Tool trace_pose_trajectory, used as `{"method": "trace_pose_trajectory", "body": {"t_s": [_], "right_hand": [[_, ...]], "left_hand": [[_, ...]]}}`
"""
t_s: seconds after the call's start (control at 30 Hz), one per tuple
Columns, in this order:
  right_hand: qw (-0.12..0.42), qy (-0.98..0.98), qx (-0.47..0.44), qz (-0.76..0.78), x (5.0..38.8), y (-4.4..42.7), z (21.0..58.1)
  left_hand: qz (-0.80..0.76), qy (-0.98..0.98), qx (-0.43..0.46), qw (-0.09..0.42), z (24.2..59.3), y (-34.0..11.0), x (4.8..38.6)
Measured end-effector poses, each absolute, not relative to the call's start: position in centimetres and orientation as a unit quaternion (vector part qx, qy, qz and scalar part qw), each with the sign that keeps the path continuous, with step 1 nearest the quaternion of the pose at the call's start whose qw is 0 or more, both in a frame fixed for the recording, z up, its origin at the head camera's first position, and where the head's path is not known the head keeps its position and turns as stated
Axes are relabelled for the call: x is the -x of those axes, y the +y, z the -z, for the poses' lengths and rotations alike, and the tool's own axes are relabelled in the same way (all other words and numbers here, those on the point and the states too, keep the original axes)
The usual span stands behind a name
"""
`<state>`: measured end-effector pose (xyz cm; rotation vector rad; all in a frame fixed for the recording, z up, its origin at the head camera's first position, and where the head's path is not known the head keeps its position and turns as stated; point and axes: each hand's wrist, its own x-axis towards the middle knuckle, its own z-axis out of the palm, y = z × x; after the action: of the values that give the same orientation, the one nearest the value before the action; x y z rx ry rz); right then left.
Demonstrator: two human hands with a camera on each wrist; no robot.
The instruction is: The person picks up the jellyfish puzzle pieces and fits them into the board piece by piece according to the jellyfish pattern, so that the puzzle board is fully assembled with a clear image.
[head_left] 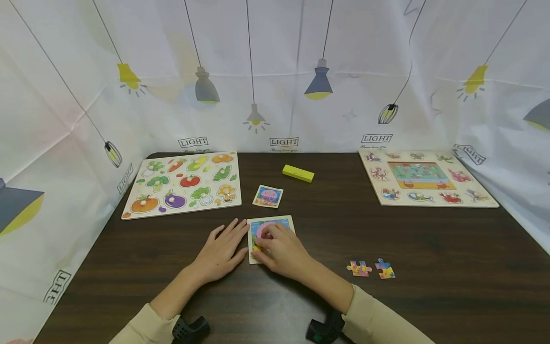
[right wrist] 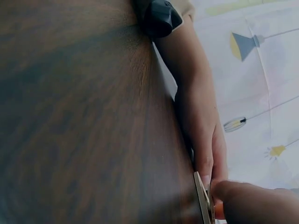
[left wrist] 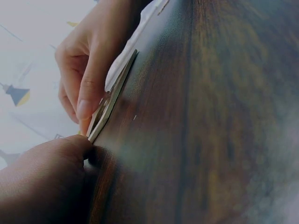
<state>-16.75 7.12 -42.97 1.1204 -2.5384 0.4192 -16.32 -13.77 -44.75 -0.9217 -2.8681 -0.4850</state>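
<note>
A small jigsaw tray (head_left: 283,221) with a pale wooden border and a pink and blue picture lies flat on the dark table. My left hand (head_left: 221,253) rests on the table at its left side, fingers straight, fingertips at the tray's edge. Over the tray's middle, my right hand (head_left: 281,251) has its fingers bent down and pinches a jigsaw piece, mostly hidden under the fingertips. In the left wrist view the right fingers (left wrist: 86,98) reach down to the tray (left wrist: 114,95), seen edge-on. Loose jigsaw pieces (head_left: 358,268) lie to the right, pink, yellow and blue.
Behind the tray lies a small picture card (head_left: 268,196), and beyond it a yellow block (head_left: 298,173). A vegetable puzzle board (head_left: 193,184) lies at the back left, a sea-animal board (head_left: 425,177) at the back right. A white printed curtain (head_left: 275,71) hangs behind the table.
</note>
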Motion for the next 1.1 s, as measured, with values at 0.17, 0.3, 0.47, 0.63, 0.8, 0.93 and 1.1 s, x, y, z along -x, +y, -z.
{"method": "trace_pose_trajectory", "body": {"t_s": [0.17, 0.3, 0.47, 0.63, 0.8, 0.93, 1.1], "right_hand": [[0.189, -0.884, -0.404, -0.141, 17.22, 6.97, 42.99], [0.182, -0.887, -0.392, -0.162, 17.35, 6.97, 43.11], [0.171, -0.892, -0.369, -0.196, 17.30, 7.05, 43.38], [0.164, -0.893, -0.360, -0.217, 17.18, 7.17, 43.50], [0.162, -0.892, -0.360, -0.221, 17.14, 7.24, 43.59], [0.166, -0.890, -0.363, -0.218, 17.13, 7.25, 43.61], [0.172, -0.889, -0.371, -0.207, 17.20, 7.19, 43.58]], "left_hand": [[0.156, -0.940, 0.300, 0.041, 44.64, -13.73, 16.40], [0.156, -0.940, 0.299, 0.040, 44.64, -13.69, 16.41], [0.155, -0.940, 0.300, 0.040, 44.75, -13.73, 16.43], [0.155, -0.940, 0.300, 0.045, 44.87, -13.80, 16.39], [0.152, -0.940, 0.300, 0.051, 44.88, -13.83, 16.37], [0.152, -0.941, 0.300, 0.048, 44.89, -13.82, 16.37], [0.154, -0.941, 0.299, 0.045, 44.90, -13.74, 16.41]]}}
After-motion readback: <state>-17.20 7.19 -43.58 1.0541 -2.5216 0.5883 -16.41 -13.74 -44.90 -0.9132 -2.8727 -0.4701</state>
